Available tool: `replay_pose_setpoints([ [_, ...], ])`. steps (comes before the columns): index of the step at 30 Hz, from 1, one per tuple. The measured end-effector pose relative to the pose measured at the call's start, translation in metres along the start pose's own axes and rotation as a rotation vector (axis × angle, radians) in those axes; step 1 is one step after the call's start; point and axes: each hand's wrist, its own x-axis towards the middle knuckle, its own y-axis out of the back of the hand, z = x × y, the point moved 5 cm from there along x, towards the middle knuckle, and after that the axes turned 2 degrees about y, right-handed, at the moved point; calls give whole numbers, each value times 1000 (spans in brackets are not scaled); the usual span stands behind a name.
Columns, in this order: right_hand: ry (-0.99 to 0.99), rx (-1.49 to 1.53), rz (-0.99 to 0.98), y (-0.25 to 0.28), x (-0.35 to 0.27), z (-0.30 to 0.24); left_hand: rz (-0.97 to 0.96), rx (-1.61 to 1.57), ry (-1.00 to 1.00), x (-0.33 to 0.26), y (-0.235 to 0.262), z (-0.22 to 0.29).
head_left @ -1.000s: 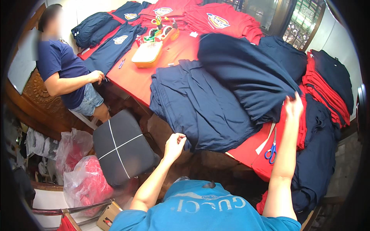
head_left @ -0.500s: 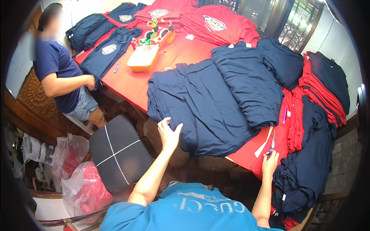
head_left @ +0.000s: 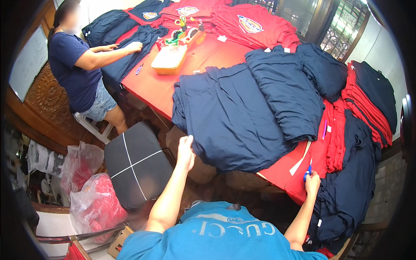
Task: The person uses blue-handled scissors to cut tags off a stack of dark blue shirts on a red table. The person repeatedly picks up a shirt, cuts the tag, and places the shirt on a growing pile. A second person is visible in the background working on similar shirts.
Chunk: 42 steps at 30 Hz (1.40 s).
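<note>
My left hand [head_left: 186, 152] is closed at the near left edge of a spread-out navy shirt [head_left: 232, 117], its fingers pinching the cloth's border. This shirt lies smooth on top, its lower edge hanging over the table's front. To the right, my right hand [head_left: 312, 185] is wrapped round the blue handles of a pair of scissors [head_left: 308, 174], whose blades point away from me above the red table cover [head_left: 281, 173]. A folded stack of navy shirts [head_left: 286, 95] adjoins the spread one on its right.
Red and navy shirt stacks [head_left: 368, 95] line the right side. A yellow-sided box [head_left: 169, 60] and a tool holder [head_left: 190, 37] stand farther back. Across the left corner, a co-worker [head_left: 78, 69] handles a navy shirt. A black tied bundle [head_left: 138, 167] and plastic bags [head_left: 97, 203] sit at left.
My left hand has gone from spread fingers to a pinch on the shirt's edge. My right hand still holds the scissors. The co-worker's hands have reached forward over a navy shirt.
</note>
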Motion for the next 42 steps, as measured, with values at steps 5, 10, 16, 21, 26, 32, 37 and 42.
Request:
replay_pose_setpoints([
  [5,62,926,-100,6,-34,-22,-274,351,179,-43,1,-48],
  [10,183,1223,-548,-28,-103,-114,-358,701,341,-91,19,-75],
  [16,301,1023,-896,-74,-175,-175,-626,1561,-502,-126,-13,-19],
  [21,409,1040,-804,-64,-194,-214,-385,810,-196,-114,-48,32],
  [26,642,848,-623,-55,-203,-238,-378,235,158,-94,-60,42],
  [32,844,607,-287,-38,-225,-253,-521,77,207,-87,-66,40],
  [37,820,541,-202,-34,-240,-258,-539,95,230,-90,-67,40],
  [42,786,512,-159,-38,-247,-260,-518,183,198,-102,-73,50],
])
